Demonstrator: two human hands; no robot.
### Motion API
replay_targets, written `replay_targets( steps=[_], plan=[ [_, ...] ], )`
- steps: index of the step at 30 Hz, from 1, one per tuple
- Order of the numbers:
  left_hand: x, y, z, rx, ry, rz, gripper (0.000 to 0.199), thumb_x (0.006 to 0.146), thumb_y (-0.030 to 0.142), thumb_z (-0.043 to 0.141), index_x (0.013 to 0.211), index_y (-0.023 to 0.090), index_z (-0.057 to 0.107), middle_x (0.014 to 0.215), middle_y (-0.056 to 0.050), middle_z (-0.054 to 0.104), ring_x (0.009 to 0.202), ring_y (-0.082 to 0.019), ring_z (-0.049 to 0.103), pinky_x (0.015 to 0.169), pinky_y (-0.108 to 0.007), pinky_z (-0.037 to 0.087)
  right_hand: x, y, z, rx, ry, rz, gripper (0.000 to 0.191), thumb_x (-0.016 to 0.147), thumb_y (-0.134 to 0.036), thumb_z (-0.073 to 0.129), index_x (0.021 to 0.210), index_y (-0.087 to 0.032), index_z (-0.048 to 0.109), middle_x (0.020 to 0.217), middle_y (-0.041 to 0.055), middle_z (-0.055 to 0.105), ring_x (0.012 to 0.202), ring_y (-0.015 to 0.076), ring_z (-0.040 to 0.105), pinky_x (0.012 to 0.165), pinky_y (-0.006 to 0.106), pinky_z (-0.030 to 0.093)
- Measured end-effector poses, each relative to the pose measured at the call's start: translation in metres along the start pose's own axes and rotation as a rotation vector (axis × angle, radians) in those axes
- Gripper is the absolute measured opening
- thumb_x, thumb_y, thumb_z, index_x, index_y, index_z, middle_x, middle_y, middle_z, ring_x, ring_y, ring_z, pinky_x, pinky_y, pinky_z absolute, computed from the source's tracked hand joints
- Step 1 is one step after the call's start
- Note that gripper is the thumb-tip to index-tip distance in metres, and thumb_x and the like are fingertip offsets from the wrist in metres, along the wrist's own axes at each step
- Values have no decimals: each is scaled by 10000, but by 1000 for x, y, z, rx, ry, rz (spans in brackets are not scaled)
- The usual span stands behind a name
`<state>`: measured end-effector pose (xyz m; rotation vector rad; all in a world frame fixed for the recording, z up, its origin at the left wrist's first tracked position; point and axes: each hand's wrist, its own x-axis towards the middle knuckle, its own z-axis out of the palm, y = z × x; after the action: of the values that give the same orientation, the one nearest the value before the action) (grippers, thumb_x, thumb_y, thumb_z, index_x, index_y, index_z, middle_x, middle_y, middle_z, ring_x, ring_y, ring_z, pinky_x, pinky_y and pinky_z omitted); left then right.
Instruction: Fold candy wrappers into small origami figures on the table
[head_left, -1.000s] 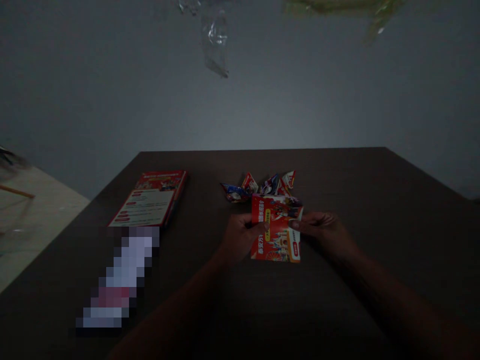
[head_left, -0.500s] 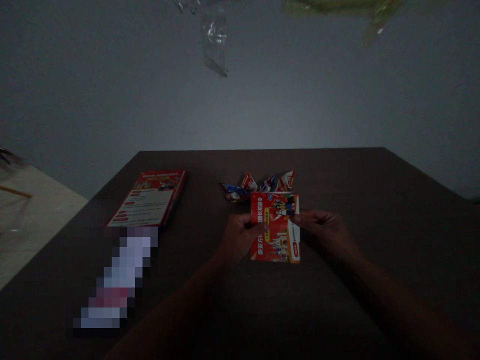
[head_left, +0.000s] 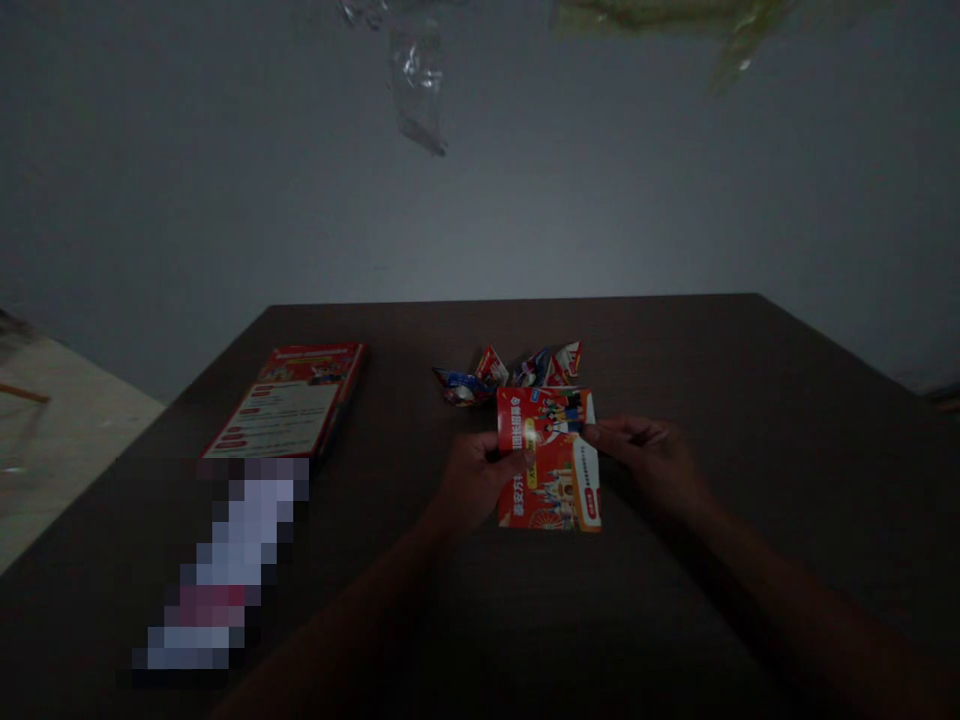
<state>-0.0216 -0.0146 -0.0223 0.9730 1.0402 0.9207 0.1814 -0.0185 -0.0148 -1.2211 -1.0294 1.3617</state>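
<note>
A red printed leaflet [head_left: 551, 490], folded into a smaller sheet, is held up over the dark table between both hands. My left hand [head_left: 478, 480] grips its left side, with the thumb across the front. At the upper right edge, my right hand [head_left: 645, 455] pinches the paper between thumb and fingers. Just behind the leaflet lie folded paper pieces in blue and red, one to the left [head_left: 465, 386] and another to the right [head_left: 564, 365]; the leaflet partly hides them.
A stack of red and white leaflets [head_left: 292, 400] lies at the table's left. Nearer is a pixelated, pale item [head_left: 244, 550]. The dark table [head_left: 675, 340] meets a grey wall, where clear plastic [head_left: 420, 85] and yellowish film [head_left: 660, 15] hang.
The whole view has shifted slightly, so the table and items sit a little further left. Both hands keep their hold, and the leaflet's right edge is tilted a little differently.
</note>
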Motion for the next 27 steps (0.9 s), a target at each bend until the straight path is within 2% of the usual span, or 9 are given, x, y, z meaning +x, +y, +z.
replay_targets(
  steps=[12, 18, 27],
  plan=[
    [2, -3, -1, -9, -42, 10, 279, 638, 298, 768, 863, 142, 711, 818, -51, 737, 709, -207, 694, 671, -316, 559, 3, 8, -2, 44, 26, -67, 174, 696, -325, 750, 807, -194, 722, 770, 40, 736, 689, 183, 673, 647, 301, 515],
    [2, -4, -1, -1, -54, 13, 302, 647, 308, 760, 890, 136, 711, 831, -65, 737, 705, -212, 695, 664, -316, 556, 5, 5, 0, 78, 55, -64, 185, 664, -325, 773, 782, -192, 719, 744, 36, 733, 673, 194, 675, 652, 314, 519],
    [2, -6, -2, -5, -100, 18, 279, 683, 293, 732, 913, 138, 703, 897, -74, 734, 803, -229, 695, 681, -309, 553, 4, 0, 3, 101, 63, -65, 166, 679, -321, 761, 767, -186, 719, 719, 29, 729, 631, 180, 671, 629, 295, 517]
  ],
)
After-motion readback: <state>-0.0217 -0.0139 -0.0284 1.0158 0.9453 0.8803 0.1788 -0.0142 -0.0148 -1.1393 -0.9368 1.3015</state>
